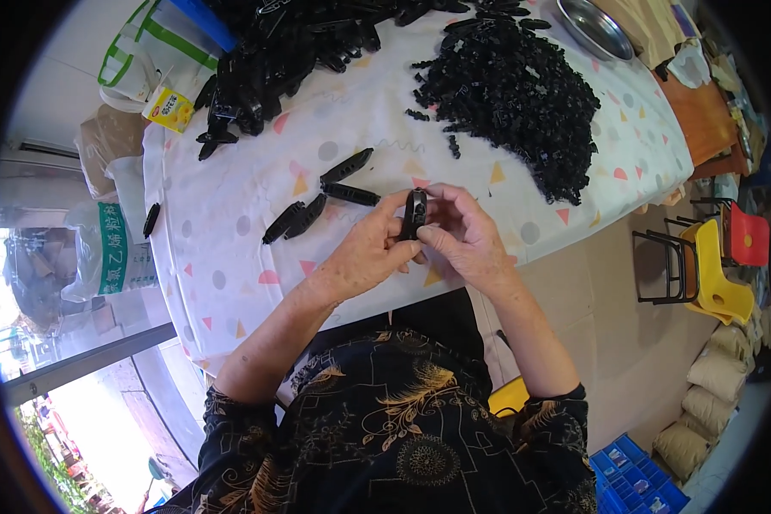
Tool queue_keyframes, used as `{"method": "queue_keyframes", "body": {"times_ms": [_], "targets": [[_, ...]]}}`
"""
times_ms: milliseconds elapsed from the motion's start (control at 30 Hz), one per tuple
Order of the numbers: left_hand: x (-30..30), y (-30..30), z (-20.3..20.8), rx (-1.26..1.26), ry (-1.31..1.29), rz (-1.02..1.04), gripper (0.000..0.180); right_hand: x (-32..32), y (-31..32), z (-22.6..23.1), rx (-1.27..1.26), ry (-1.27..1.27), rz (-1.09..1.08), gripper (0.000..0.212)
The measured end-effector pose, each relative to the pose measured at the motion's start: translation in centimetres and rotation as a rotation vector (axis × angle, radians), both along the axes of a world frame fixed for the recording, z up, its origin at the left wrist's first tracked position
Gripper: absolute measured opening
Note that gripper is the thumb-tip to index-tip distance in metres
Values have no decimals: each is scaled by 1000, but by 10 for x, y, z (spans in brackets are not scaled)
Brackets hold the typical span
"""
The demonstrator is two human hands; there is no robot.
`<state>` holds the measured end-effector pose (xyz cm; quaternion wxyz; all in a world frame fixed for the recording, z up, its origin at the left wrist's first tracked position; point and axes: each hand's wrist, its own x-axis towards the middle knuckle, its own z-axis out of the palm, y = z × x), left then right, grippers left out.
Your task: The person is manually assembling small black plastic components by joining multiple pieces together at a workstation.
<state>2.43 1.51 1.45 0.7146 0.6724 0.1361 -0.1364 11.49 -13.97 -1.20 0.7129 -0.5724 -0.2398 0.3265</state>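
Between both hands, over the near part of the table, is a glossy black elongated plastic part [415, 214], held upright. My left hand [370, 250] grips it from the left with fingers and thumb curled in. From the other side my right hand [464, 236] closes on it, its thumb pressed low on the part and its index finger curved over the top. Just beyond my left hand lie several similar black parts, one [351, 194] pointing toward the hand and another [305, 216] further left. Whatever else the fingers may hold is hidden.
Small black pieces form a large heap [522, 98] at the far right; long black parts are piled [291, 51] at the far left. A metal bowl [595, 30] stands at the back. One black part [152, 220] lies by the left edge. Yellow chair [718, 274] and blue crate [634, 475] are at right.
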Motion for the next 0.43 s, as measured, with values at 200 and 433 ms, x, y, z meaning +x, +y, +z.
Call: {"method": "queue_keyframes", "body": {"times_ms": [200, 433], "targets": [[8, 9, 4, -97, -125, 50, 72, 0, 23, 9, 84, 489, 52, 36], [23, 23, -3, -20, -206, 3, 71, 4, 38, 3, 57, 357, -33, 37]]}}
